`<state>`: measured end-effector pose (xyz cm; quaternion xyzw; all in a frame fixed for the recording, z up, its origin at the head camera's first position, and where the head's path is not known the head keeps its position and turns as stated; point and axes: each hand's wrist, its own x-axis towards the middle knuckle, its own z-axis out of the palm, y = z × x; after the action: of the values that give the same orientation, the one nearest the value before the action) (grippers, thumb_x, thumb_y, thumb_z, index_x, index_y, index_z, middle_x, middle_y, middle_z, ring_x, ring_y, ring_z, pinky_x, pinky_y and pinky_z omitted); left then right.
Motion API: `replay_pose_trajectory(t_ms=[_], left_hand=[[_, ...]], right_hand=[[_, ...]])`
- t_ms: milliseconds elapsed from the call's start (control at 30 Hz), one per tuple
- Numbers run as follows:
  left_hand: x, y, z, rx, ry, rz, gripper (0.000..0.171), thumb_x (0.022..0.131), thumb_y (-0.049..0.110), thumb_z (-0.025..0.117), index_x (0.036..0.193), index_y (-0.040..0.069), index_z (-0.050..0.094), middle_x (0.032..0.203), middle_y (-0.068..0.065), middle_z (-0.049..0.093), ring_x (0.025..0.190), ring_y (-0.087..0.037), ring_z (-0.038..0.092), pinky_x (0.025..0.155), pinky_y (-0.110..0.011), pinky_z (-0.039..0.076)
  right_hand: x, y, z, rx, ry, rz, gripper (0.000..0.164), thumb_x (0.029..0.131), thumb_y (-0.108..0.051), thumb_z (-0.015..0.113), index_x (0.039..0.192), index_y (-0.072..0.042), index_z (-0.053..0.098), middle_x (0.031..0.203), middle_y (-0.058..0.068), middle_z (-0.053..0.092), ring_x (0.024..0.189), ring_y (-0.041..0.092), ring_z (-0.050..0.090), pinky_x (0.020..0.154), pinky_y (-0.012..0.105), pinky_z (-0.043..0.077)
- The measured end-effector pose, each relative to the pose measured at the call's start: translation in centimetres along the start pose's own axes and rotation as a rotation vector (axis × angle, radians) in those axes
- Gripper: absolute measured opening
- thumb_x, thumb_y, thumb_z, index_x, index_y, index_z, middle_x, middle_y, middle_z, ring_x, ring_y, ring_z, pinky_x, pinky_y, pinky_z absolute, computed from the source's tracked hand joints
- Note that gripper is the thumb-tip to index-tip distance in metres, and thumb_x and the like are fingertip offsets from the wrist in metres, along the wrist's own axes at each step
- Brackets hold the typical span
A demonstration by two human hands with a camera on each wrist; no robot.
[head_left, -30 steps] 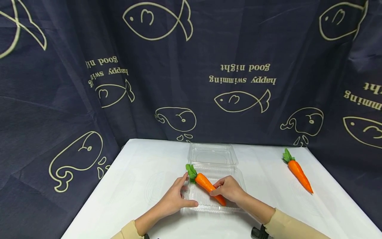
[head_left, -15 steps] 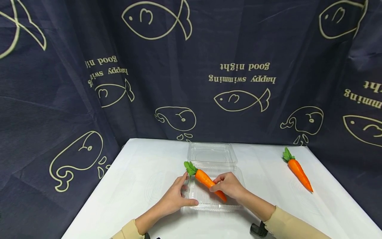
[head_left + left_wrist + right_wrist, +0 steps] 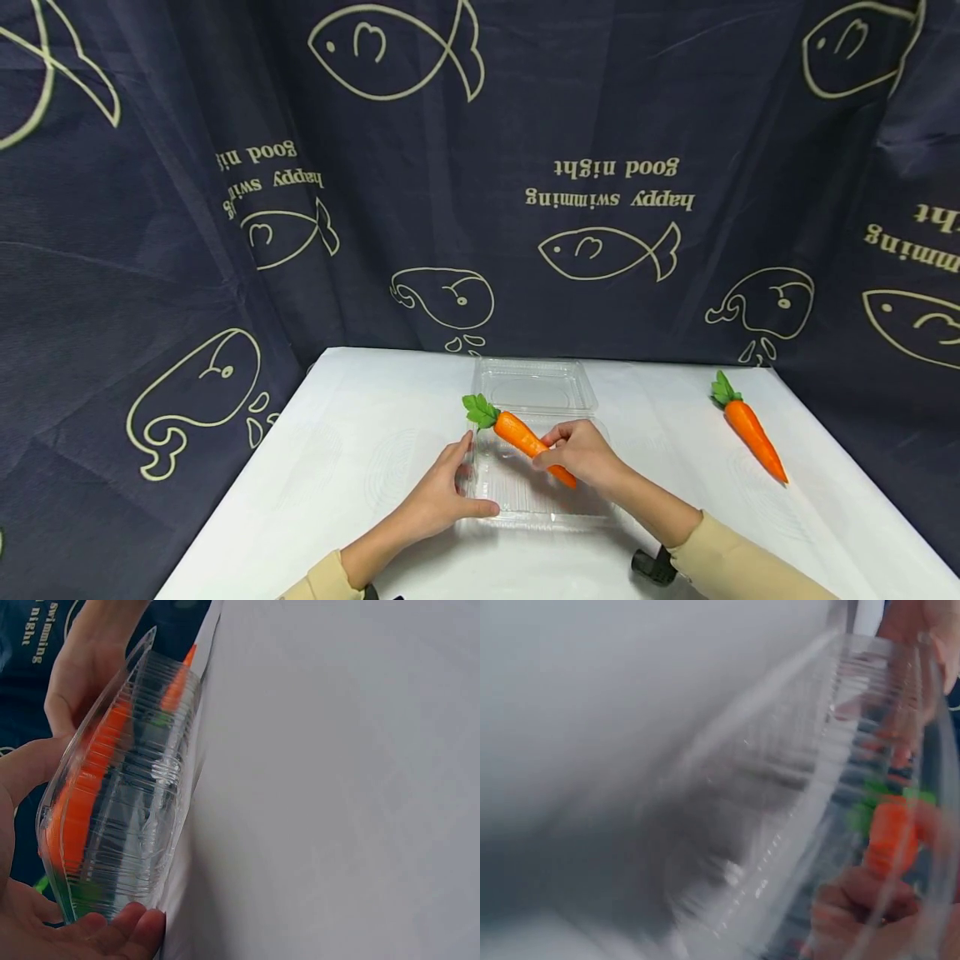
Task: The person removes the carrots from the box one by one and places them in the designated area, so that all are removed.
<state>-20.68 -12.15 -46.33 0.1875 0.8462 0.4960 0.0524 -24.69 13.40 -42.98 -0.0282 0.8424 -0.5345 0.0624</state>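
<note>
My right hand (image 3: 588,457) pinches an orange carrot (image 3: 516,432) with green leaves by its lower part. The carrot slants over the open clear plastic container (image 3: 513,496), leaves toward the far left and tip toward the near right. My left hand (image 3: 435,500) holds the container at its left side, thumb at the front edge and fingers along the left wall. The left wrist view shows its fingertips (image 3: 135,922) against the ribbed wall, with the carrot (image 3: 82,795) seen through the plastic. Motion blurs the right wrist view, where the carrot (image 3: 892,836) shows behind the container wall.
The container's clear lid (image 3: 534,387) lies folded back behind the base. A second carrot (image 3: 756,437) lies on the white table (image 3: 337,475) at the right. A dark curtain (image 3: 450,183) with fish drawings hangs behind the table.
My right hand has raised the carrot and moved it slightly away from me, so its tip now shows farther from the container's front edge. My left hand has stayed in place.
</note>
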Motion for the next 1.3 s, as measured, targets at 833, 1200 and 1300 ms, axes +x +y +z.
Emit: replay_pose_trajectory(t_ms=[833,1200,1300], left_hand=[[0.1,0.0,0.0,-0.035,-0.016,-0.021,0.118,0.074,0.031,0.091,0.160,0.001,0.016,0.155,-0.019,0.035,0.126,-0.033,0.050,0.087,-0.031,0.050],[0.2,0.0,-0.1,-0.037,-0.030,-0.019,0.119,0.074,0.032,0.090,0.160,0.000,0.014,0.155,-0.020,0.034,0.127,-0.033,0.050,0.088,-0.034,0.052],[0.2,0.0,0.0,-0.041,-0.027,-0.017,0.119,0.074,0.032,0.090,0.160,0.000,0.015,0.155,-0.020,0.034,0.128,-0.034,0.050,0.089,-0.036,0.052]], right_hand=[[0.3,-1.4,-7.1,-0.008,0.093,0.043,0.028,0.074,-0.011,0.085,0.094,0.002,0.071,0.090,0.010,0.072,0.074,0.019,0.065,0.065,0.032,0.053],[0.8,0.1,-10.4,-0.052,0.147,0.062,0.032,0.078,-0.018,0.083,0.098,0.003,0.068,0.091,0.010,0.070,0.078,0.020,0.063,0.066,0.032,0.051],[0.9,0.5,-11.2,-0.062,0.163,0.071,0.035,0.079,-0.019,0.082,0.101,0.003,0.067,0.093,0.011,0.071,0.079,0.020,0.064,0.067,0.032,0.051]])
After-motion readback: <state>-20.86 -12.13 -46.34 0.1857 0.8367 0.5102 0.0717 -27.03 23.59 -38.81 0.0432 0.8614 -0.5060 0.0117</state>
